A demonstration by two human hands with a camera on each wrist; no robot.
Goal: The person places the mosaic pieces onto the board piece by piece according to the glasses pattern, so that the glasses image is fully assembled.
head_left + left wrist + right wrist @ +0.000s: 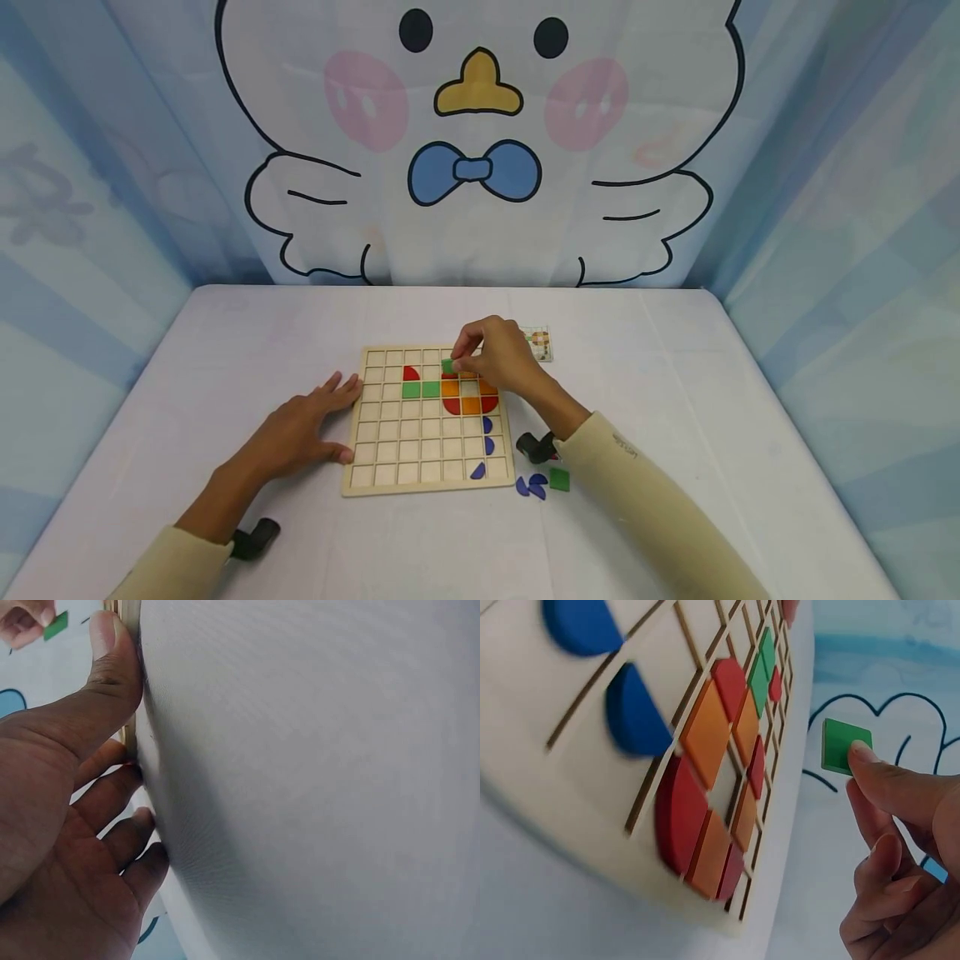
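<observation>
A wooden grid board (397, 490) lies on the white table. My left hand (300, 429) rests against its left edge, thumb and fingers spread along the side. Over the board's upper part, my right hand (502, 358) pinches a green square tile (836, 742) between thumb and fingers, raised off the grid. Set in the cells are a ring of red and orange pieces (470, 406), two green squares (421, 389) and a red quarter-round piece (411, 373). Several blue half-round pieces (636, 712) sit in the right-hand column area. The right hand hides part of the top rows.
Right of the board's lower corner lie several loose blue pieces (537, 492) and a green square (558, 479). Behind the right hand is a small pattern card (538, 346), partly covered. A printed curtain (480, 242) hangs behind the table.
</observation>
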